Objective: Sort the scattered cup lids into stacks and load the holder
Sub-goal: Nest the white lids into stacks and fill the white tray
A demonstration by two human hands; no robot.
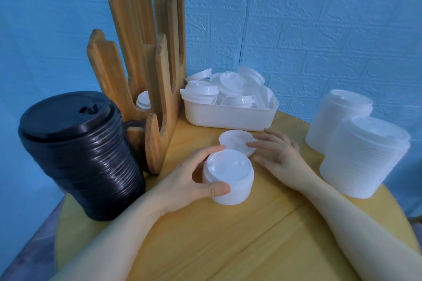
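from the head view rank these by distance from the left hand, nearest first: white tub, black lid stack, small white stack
1. Small white stack: gripped by the left hand.
2. Black lid stack: on its left.
3. White tub: at the back, against the wall.

I am seeing a short stack of white lids (228, 178) sitting in the middle, with one flat white lid (237, 141) lying just behind it. More white lids (228, 89) are lying jumbled in a tub. Two tall white stacks (363, 155) are standing on the right. A tall black stack (77, 155) is standing left, beside the wooden holder (146, 70).
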